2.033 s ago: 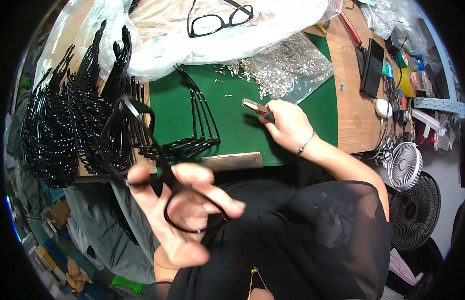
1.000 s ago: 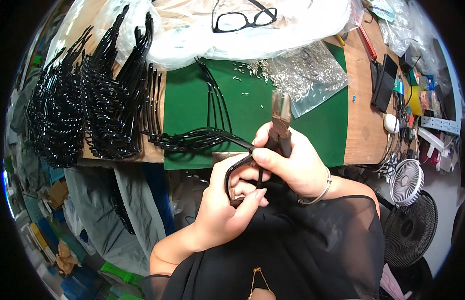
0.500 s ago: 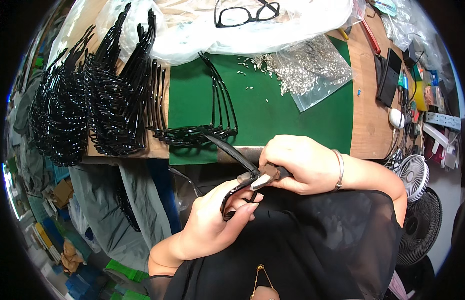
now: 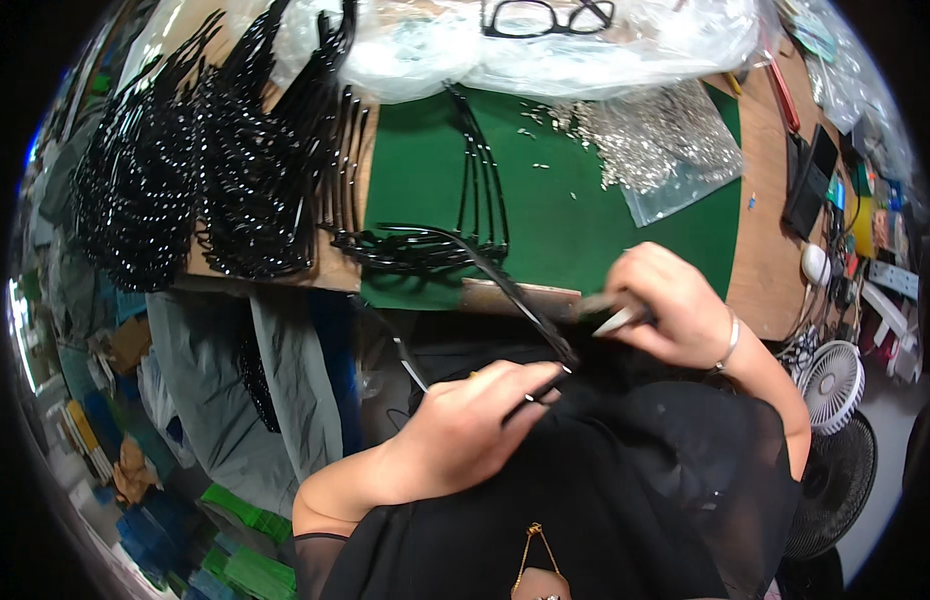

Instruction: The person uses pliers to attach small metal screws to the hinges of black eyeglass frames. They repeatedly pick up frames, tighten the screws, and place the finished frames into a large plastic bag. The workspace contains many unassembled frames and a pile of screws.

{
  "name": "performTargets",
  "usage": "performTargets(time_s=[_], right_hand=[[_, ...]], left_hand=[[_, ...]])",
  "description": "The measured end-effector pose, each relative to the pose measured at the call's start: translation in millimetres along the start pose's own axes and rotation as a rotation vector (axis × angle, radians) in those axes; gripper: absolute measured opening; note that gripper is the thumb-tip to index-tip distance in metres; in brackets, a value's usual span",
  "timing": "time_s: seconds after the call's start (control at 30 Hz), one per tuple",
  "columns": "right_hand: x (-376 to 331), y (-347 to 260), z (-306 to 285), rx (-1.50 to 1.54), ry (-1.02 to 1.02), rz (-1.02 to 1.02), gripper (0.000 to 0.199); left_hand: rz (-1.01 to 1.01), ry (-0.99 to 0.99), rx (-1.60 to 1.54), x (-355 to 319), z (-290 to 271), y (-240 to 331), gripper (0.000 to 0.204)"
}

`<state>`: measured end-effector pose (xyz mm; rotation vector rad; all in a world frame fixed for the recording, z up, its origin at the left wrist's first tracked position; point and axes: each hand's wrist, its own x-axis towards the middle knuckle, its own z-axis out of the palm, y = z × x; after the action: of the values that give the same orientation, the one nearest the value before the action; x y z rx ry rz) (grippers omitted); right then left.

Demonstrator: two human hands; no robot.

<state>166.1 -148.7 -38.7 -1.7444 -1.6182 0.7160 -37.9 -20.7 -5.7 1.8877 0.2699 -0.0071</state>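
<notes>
My left hand (image 4: 460, 425) is closed around a black eyeglass frame (image 4: 520, 300), in front of my lap. One long temple arm of it slants up and left over the mat's front edge; another sticks out left of my wrist. My right hand (image 4: 675, 305), a metal bangle at its wrist, grips a small tool with a pale pointed tip (image 4: 618, 319). Motion blurs the tool, so its exact kind is unclear. The tip is a short way right of the frame, apart from it. Several finished-looking black eyeglass frames (image 4: 415, 258) stand nested on the green mat (image 4: 565, 235).
Dense rows of black eyeglass frames (image 4: 250, 190) fill the table's left. A plastic bag of small silvery pieces (image 4: 675, 150) lies on the mat, some spilled. Behind are clear plastic sheeting (image 4: 415, 60) and another frame (image 4: 525, 20). Right: a phone (image 4: 812, 180), cables and a white fan (image 4: 833, 385).
My hands have drawn apart: the right, with the tool, went right and upward, away from the frame. My left hand turned over with the frame, its back now showing. The whole view shifted slightly.
</notes>
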Motion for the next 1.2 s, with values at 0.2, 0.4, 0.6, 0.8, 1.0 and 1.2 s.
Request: performTargets(time_s=[0.2, 0.4, 0.6, 0.8, 1.0, 1.2], right_hand=[[-10, 14, 12, 0.062, 0.127, 0.284, 0.023], [-5, 18, 17, 0.096, 0.134, 0.362, 0.023], [-2, 12, 14, 0.069, 0.089, 0.303, 0.02], [3, 21, 21, 0.057, 0.12, 0.332, 0.02], [8, 9, 24, -0.005, 0.038, 0.221, 0.021], [-6, 16, 19, 0.027, 0.117, 0.248, 0.019]], left_hand=[[0.003, 0.103, -0.03, 41, 1, -25, 0.029], [-0.004, 0.239, 0.896, 46, -40, -39, 0.057], [-0.011, 0.024, 0.877, 6, -41, -47, 0.027], [0.381, 0.105, 0.609, 31, -122, 24, 0.023], [0.185, 0.251, 1.264, 121, -274, -66, 0.029], [-0.148, 0.194, 1.274, 138, -202, -24, 0.047]])
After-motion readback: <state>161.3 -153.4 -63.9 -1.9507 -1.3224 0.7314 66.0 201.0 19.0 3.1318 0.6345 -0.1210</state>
